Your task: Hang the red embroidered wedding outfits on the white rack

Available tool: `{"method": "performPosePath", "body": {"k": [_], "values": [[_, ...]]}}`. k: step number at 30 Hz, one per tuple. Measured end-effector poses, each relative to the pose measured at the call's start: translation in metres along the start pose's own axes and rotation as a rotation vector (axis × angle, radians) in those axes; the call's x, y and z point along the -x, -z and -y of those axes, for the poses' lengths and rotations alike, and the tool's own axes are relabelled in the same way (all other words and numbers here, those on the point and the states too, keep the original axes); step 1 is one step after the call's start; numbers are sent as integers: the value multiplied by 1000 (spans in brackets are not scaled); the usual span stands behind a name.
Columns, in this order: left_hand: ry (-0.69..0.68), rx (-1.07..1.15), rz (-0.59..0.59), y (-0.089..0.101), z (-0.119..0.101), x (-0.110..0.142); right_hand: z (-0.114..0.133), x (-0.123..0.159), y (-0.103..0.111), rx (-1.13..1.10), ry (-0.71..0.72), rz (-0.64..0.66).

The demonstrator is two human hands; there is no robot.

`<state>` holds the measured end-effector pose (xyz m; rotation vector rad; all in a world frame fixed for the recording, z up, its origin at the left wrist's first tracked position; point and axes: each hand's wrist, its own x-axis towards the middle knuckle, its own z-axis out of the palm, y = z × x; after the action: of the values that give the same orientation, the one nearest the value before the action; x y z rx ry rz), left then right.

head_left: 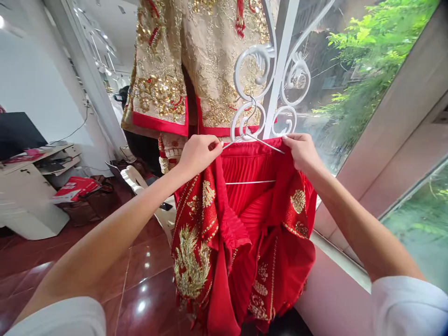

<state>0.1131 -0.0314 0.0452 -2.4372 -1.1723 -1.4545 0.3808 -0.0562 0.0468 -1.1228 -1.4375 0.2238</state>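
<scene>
Overall, a red tiled floor point(136, 275) extended beneath the work area. A window point(322, 84) occupied the right side. At the far left stood a white surface point(58, 150). A white stand point(271, 93) with scrolled metalwork rose just in front of the window. At upper centre hung a beige jacket point(227, 70) with gold sequins and a red hem, partly behind the scrolls. The red skirt point(245, 205), pleated and embroidered in gold, was located at centre, below the jacket; its waistband was uppermost and stretched level. A dark monitor point(17, 135) stood on the surface, and a red-and-white box point(79, 186) lay low beside it. A thin hanger point(268, 144) spanned the waistband, its lower bar crossing the pleats. The left hand point(199, 154) was clamped on the waistband's left end, at the hanger's tip. The right hand point(304, 151) was clamped on the opposite end. The hook overlapped the scrolls; whether it engaged them could not be determined.
</scene>
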Motion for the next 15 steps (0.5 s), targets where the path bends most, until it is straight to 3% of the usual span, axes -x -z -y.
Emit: {"method": "performPosePath", "body": {"k": [2,4,8,11,13,15], "values": [[-77,-265,86,10,-15,7,1,9,-1,150,153,-18],[-72,-484,138,17,-31,19,4,20,4,317,256,85],[137,-696,233,25,-46,37,5,44,19,614,394,250],[165,-478,404,33,-37,37,-1,64,23,818,428,175],[132,-191,488,38,-28,35,-4,81,20,912,445,-6],[93,-66,493,40,-24,35,-5,102,13,978,446,-192]]}}
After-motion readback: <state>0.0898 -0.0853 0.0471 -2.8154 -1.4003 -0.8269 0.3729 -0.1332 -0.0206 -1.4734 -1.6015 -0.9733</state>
